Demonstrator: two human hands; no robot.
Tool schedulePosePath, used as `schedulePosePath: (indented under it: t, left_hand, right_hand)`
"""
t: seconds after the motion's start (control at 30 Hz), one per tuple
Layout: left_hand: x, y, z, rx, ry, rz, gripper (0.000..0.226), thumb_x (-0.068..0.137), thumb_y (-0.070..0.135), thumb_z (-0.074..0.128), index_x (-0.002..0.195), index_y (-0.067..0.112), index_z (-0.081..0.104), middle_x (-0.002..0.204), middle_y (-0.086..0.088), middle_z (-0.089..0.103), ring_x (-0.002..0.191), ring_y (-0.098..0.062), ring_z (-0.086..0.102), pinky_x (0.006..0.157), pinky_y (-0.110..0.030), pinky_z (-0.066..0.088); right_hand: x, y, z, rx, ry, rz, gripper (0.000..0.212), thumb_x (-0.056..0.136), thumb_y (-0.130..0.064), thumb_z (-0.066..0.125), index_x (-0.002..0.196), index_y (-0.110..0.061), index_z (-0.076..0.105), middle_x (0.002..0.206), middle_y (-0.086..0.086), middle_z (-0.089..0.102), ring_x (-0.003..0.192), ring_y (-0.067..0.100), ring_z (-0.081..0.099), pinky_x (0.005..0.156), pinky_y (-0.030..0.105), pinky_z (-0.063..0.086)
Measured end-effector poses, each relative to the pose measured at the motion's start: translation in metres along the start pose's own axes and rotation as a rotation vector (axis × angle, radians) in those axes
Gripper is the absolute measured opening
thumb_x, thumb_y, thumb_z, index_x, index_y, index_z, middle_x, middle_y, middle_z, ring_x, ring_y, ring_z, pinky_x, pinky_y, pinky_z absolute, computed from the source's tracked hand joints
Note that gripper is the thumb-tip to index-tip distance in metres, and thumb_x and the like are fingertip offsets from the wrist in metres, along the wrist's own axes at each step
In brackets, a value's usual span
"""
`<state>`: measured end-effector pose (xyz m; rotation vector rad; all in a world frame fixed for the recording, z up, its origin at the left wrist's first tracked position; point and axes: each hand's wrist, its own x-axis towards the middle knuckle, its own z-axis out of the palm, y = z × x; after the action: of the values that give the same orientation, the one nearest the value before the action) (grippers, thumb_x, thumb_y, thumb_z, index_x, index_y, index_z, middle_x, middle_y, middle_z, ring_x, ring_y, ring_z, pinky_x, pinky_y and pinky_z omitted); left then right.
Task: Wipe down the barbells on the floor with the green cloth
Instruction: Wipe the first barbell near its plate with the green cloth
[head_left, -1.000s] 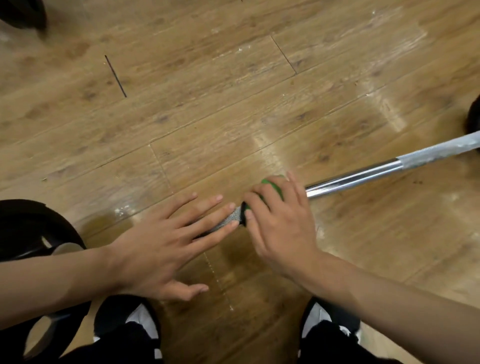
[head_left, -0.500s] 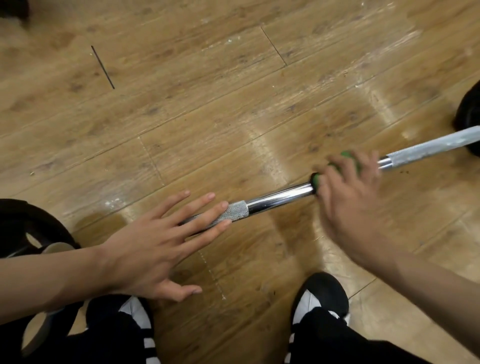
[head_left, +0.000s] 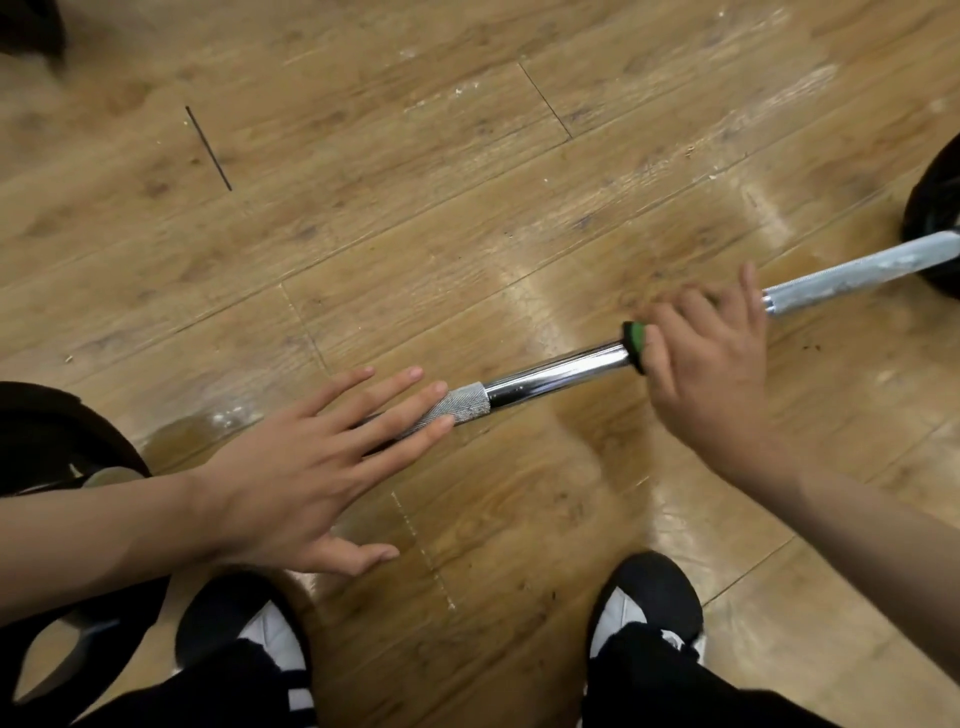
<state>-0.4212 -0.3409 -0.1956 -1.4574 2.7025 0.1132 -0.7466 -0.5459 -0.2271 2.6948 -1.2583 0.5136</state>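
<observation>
Head view, only one. My right grip is wrapped round the barbell with the green cloth bunched under the palm. Only a green-and-black edge of cloth pokes out on the side toward my left. One finger sticks up loose; the rest curl over the bar. The hand is blurred, so it's moving.

Change: a second ago this grip sat right against my left fingertips at the edge of the near knurled section. Half a second ago it had slid out along the shiny stretch. Now it's in about the same spot, at the far end of the chrome, butting up to the far knurled section. So that's one full stroke across the smooth middle. The bare chrome between my hands looks clean and bright.

My left grip hasn't shifted: flat, fingers straight and spread, pressing the near knurl to stop the bar rolling. It holds nothing.

The barbell lies on the wooden floor, running diagonally from the black plate by my left arm to the other plate at the right edge. My shoes are just below it.

My read: the middle is done or nearly done. The far knurl looks chalky and whitish and is not yet wiped, so it's probably next, or a return stroke. The near knurl under my left hand also still needs cloth. The task is early to midway on this bar.
</observation>
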Motion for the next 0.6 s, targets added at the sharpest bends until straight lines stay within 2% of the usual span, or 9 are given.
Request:
schedulePosePath:
  t: [0.1, 0.2, 0.33, 0.43, 0.53, 0.6]
  left_hand:
    - [0.001, -0.004, 0.000, -0.015, 0.012, 0.000, 0.106, 0.092, 0.080, 0.045, 0.166, 0.008, 0.020, 0.173, -0.018, 0.015, 0.160, -0.035, 0.016, 0.125, -0.054, 0.018]
    - [0.002, -0.008, 0.001, -0.022, 0.010, 0.003, 0.106, 0.092, 0.080, 0.043, 0.166, 0.008, 0.019, 0.173, -0.018, 0.014, 0.160, -0.036, 0.015, 0.125, -0.054, 0.019]
    - [0.003, -0.011, 0.001, -0.021, 0.011, 0.004, 0.106, 0.092, 0.081, 0.042, 0.166, 0.008, 0.018, 0.173, -0.019, 0.012, 0.160, -0.036, 0.014, 0.125, -0.054, 0.019]
    - [0.003, -0.012, 0.002, -0.027, 0.017, 0.002, 0.106, 0.093, 0.081, 0.040, 0.166, 0.006, 0.018, 0.173, -0.020, 0.012, 0.160, -0.036, 0.012, 0.126, -0.053, 0.017]
    - [0.000, -0.013, 0.003, -0.046, 0.034, -0.021, 0.109, 0.093, 0.080, 0.042, 0.164, 0.001, 0.019, 0.172, -0.020, 0.016, 0.160, -0.034, 0.013, 0.127, -0.051, 0.017]
    - [-0.001, -0.015, 0.002, -0.063, 0.027, -0.021, 0.109, 0.093, 0.080, 0.042, 0.164, 0.000, 0.019, 0.172, -0.020, 0.017, 0.160, -0.033, 0.014, 0.127, -0.051, 0.017]
  right_hand:
    - [0.006, 0.016, 0.000, 0.008, 0.008, 0.069, 0.040, 0.107, -0.026, 0.033, 0.094, -0.009, 0.068, 0.096, 0.010, 0.065, 0.106, 0.039, 0.057, 0.124, 0.057, 0.021]
    - [0.011, -0.014, -0.002, 0.045, -0.028, 0.182, 0.029, 0.104, -0.023, 0.041, 0.093, -0.010, 0.064, 0.099, 0.012, 0.063, 0.115, 0.039, 0.052, 0.124, 0.057, 0.021]
    - [0.003, -0.088, -0.005, 0.164, -0.124, -0.014, 0.035, 0.106, -0.031, 0.043, 0.109, -0.010, 0.071, 0.111, 0.011, 0.067, 0.122, 0.038, 0.055, 0.125, 0.054, 0.020]
    - [0.000, -0.137, 0.000, 0.181, -0.156, -0.177, 0.042, 0.110, -0.037, 0.038, 0.122, -0.012, 0.069, 0.123, 0.011, 0.067, 0.129, 0.038, 0.054, 0.125, 0.054, 0.023]
    - [0.007, -0.125, 0.004, 0.160, -0.127, -0.346, 0.036, 0.110, -0.035, 0.043, 0.127, -0.016, 0.068, 0.129, 0.009, 0.067, 0.130, 0.036, 0.056, 0.126, 0.053, 0.021]
    - [0.009, -0.097, 0.006, 0.158, -0.082, -0.329, 0.033, 0.108, -0.034, 0.047, 0.125, -0.018, 0.071, 0.130, 0.008, 0.068, 0.130, 0.035, 0.056, 0.127, 0.055, 0.017]
